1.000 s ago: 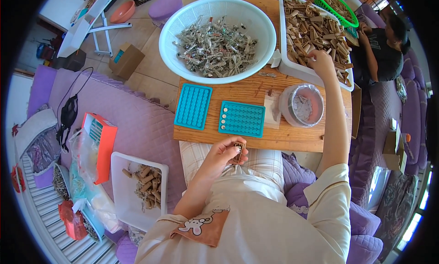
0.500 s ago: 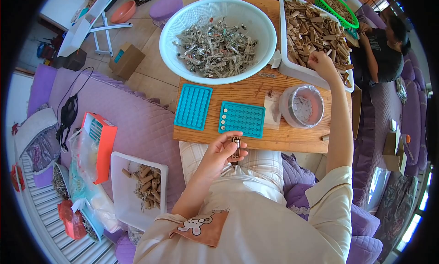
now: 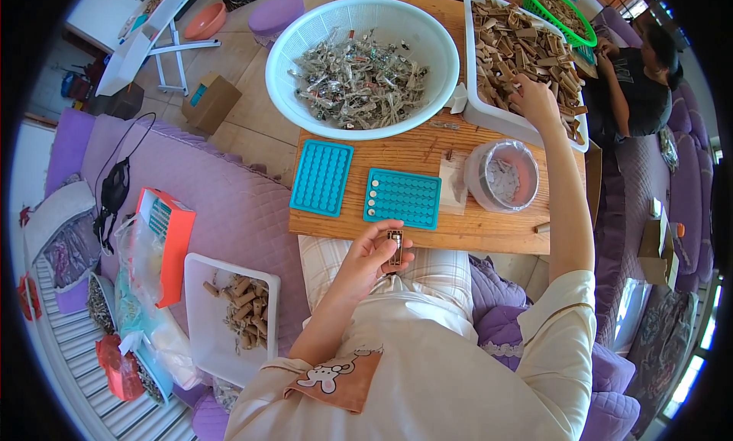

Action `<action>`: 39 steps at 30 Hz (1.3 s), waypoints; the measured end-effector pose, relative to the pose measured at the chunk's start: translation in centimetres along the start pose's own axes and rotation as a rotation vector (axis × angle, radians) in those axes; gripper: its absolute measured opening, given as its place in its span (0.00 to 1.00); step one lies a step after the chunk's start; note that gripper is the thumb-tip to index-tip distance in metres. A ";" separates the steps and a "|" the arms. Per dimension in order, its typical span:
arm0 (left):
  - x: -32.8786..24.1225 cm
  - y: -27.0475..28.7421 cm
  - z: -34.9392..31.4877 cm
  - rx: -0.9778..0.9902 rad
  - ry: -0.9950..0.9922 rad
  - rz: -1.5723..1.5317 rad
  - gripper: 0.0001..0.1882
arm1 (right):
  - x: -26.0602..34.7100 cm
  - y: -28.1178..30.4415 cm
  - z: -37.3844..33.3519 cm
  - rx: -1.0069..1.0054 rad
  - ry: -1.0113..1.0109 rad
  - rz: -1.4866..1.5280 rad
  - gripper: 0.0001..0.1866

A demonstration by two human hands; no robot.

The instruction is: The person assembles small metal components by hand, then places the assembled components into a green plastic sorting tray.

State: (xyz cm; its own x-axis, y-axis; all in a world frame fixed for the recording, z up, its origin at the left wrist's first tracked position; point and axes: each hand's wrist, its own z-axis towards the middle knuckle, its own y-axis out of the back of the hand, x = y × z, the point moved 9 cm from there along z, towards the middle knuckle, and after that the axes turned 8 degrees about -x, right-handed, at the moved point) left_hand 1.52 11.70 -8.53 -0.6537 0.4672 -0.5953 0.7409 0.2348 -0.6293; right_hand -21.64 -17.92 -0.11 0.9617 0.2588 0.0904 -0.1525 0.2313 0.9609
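Observation:
My left hand, near the table's front edge, grips a small brown shell upright between thumb and fingers; a shiny metal part shows inside it. My right hand is over the white bin, its fingertips bent down among many brown shell pieces. Whatever those fingertips pinch is too small to make out. A teal moulded tray lies in front of my left hand, with several round silvery discs in its left column. Another teal tray lies to its left.
A large pale-blue basket holds many clear-wrapped small parts. A lined tub stands at the table's right. On the sofa to the left are a white tray of brown pieces and an orange box. Another person sits at far right.
My right hand has shifted slightly left and its fingers have moved among the brown pieces. My left hand keeps hold of the brown shell, nearly still.

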 end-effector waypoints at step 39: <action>-5.1 0.1 -1.1 -0.071 -0.300 -0.278 0.17 | 5.4 3.1 -10.0 -0.011 -0.440 1.098 0.14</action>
State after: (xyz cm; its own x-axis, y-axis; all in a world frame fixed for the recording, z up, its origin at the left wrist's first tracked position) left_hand 5.06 10.29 -5.01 -0.8386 0.1113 -0.5332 0.5316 0.3803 -0.7568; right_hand -19.20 -6.46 0.74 0.3097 -0.0212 0.9506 -0.9459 0.0948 0.3103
